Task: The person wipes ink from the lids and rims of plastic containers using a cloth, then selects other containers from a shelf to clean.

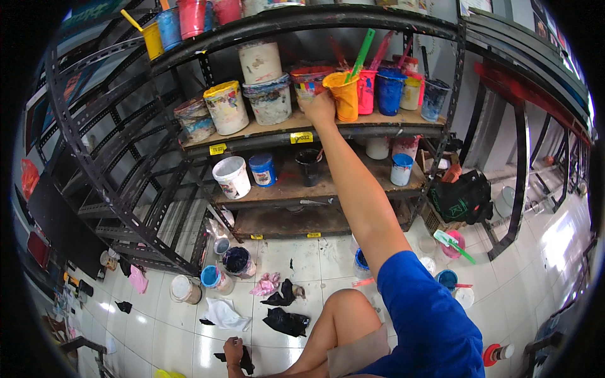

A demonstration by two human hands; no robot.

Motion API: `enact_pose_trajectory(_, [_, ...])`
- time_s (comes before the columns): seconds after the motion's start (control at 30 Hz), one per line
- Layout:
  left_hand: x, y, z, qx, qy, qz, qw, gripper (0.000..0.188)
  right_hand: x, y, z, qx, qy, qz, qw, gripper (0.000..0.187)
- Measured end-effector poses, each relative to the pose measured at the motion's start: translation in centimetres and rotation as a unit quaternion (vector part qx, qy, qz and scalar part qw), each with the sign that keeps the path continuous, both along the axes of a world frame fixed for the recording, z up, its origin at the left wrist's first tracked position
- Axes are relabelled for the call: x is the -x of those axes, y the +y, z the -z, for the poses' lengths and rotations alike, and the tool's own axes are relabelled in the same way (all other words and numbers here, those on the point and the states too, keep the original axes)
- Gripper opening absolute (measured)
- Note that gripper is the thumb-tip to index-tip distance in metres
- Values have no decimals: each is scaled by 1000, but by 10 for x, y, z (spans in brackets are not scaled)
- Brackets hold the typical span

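My right hand [320, 109] reaches up to the middle shelf, its fingers closed at the left side of an orange-yellow paint cup [346, 99]. Some of those fingers are hidden by the cup. A green stirring stick [360, 55] stands in the cup. To its right are a pink cup [367, 91] and a blue cup [390, 93] with paint-smeared sides. A smeared bucket [306, 80] is behind my hand. My left hand [233, 350] is low near my knee with fingers curled, beside a black crumpled piece [247, 360]; what it holds, if anything, is hidden.
Paint-stained tubs [225, 108] fill the left of the middle shelf [277, 131]. Below stand a white bucket [231, 178] and a dark cup [309, 167]. On the tiled floor lie open paint pots [239, 262], a white cloth [225, 315] and black scraps [287, 321].
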State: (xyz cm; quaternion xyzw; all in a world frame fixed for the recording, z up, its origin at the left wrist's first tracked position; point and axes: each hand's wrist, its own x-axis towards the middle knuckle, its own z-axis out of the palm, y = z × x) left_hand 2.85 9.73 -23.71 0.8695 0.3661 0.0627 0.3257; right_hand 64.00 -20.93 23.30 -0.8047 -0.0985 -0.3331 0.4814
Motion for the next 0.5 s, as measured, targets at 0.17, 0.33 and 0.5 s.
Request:
enact_pose_trajectory(0.17, [8,10,7,21,0,-9,1000,33,4,10,-1,-11,0,63,998,90])
enact_pose_trajectory(0.33, [8,8,6,9,-22,-5,1000,33,15,6,-5,-17,-38,143,989,97])
enact_pose_trajectory(0.5, [-1,1,6,-2,-21,13,1000,34,13,-5,-7,4,31,76,997,104])
